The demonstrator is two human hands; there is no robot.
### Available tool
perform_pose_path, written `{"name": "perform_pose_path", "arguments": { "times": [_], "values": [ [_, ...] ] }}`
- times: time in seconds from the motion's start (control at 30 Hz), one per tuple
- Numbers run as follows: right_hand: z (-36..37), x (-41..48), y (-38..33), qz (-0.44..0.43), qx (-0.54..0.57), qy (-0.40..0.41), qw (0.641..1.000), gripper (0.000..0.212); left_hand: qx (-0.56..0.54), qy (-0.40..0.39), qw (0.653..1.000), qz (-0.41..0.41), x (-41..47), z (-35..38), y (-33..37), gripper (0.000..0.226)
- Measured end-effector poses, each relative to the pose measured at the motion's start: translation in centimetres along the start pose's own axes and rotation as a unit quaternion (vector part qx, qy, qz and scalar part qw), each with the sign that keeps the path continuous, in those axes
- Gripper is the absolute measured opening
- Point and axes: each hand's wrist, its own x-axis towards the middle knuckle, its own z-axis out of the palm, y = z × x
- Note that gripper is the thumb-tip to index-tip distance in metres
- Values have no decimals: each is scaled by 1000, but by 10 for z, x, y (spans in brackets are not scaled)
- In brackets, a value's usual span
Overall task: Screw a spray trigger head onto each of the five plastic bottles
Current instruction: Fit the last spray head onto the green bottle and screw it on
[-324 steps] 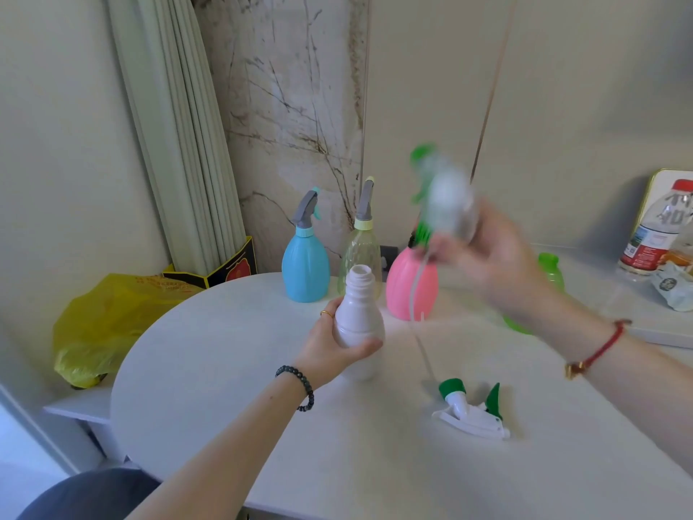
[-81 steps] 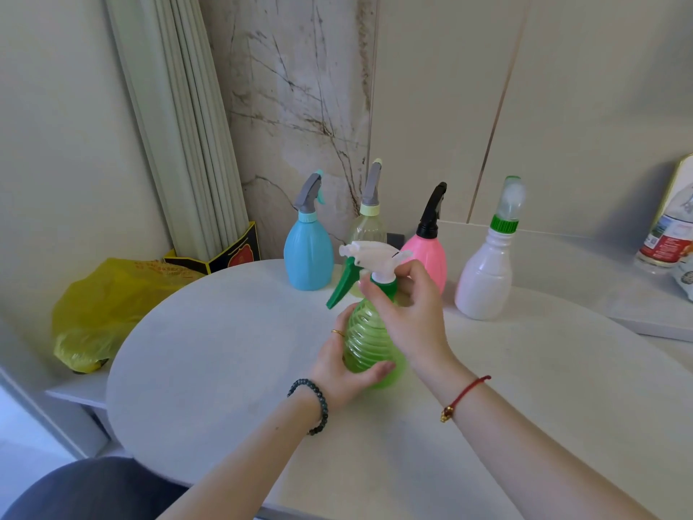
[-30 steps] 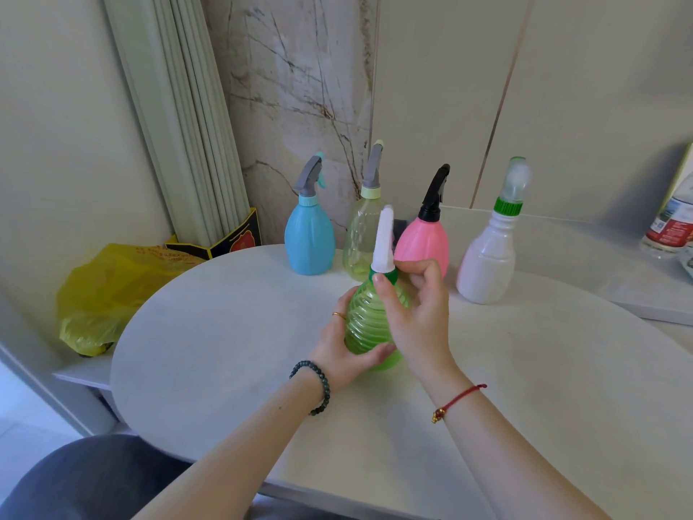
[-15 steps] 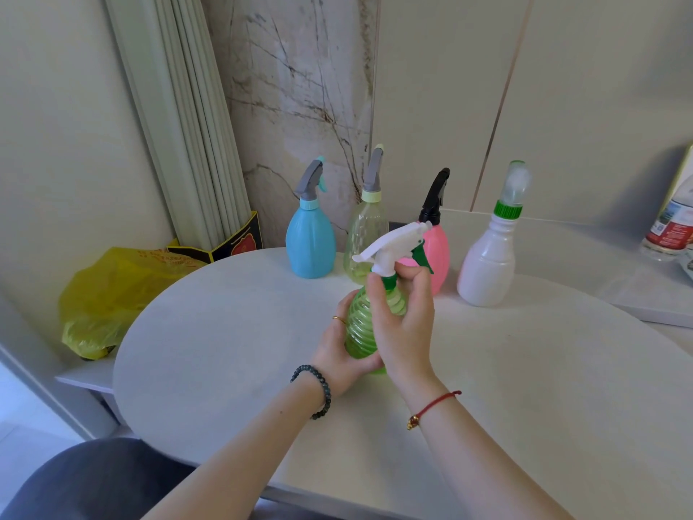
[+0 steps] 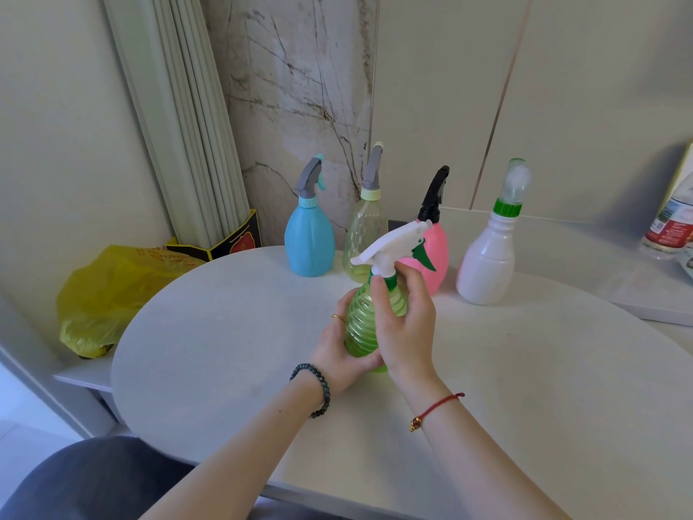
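Observation:
A ribbed green bottle (image 5: 362,320) stands on the round white table (image 5: 210,332). My left hand (image 5: 337,350) wraps its lower body. My right hand (image 5: 407,324) pinches the green collar under a white spray trigger head (image 5: 390,243) with a green lever, which sits on the bottle's neck. Along the wall stand a blue bottle (image 5: 309,238), a clear yellowish bottle (image 5: 365,227), a pink bottle (image 5: 437,249) and a white bottle (image 5: 487,264), each with a head on top.
A yellow plastic bag (image 5: 108,294) lies on a low ledge at the left. Pale slats stand in a black-and-yellow box (image 5: 232,242) in the corner. A labelled water bottle (image 5: 671,230) rests on the counter at far right.
Over the last second the white trigger head has turned round on the green bottle, its nozzle swinging from facing me to pointing left. My right hand has shifted its grip on the collar.

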Motion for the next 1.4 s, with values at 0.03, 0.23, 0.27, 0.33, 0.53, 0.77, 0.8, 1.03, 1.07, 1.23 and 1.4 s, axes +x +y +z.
{"name": "perform_pose_path", "arguments": {
  "times": [0.03, 0.23, 0.27, 0.33, 0.53, 0.77, 0.8, 1.03, 1.07, 1.23, 1.4],
  "values": [
    [0, 1, 0, 4, 7, 0, 1000, 19, -1, -1, 1000, -1, 0, 0, 0, 81],
    [1, 3, 2, 7, 8, -1, 1000, 41, 17, -2, 1000, -11, 0, 0, 1, 89],
    [2, 3, 1, 8, -3, -15, 1000, 43, 22, -1, 1000, -13, 0, 0, 0, 93],
    [2, 4, 0, 14, -8, -49, 999, 33, 16, 0, 1000, -13, 1, 0, 0, 92],
    [-12, 15, 1, 55, 33, -82, 995, 18, 7, 4, 1000, -12, 1, 2, 0, 88],
    [-20, 24, 1, 84, 88, -196, 973, 7, -12, 6, 1000, -22, 1, 1, 0, 83],
    [-23, 26, 1, 85, 93, -218, 968, 9, -15, 6, 1000, -22, 1, 1, -1, 84],
    [-23, 26, 3, 88, 70, -188, 976, 17, -13, 5, 1000, -21, 1, 2, 0, 90],
    [-24, 26, 2, 86, 65, -209, 972, 16, -13, 4, 1000, -23, 1, 2, 0, 90],
    [-25, 29, 2, 88, 59, -213, 971, 5, -18, 5, 999, -29, 1, 2, -1, 87],
    [-18, 25, 2, 89, 64, -142, 984, 12, -8, 8, 1000, -25, 0, 2, -1, 88]
  ]
}}
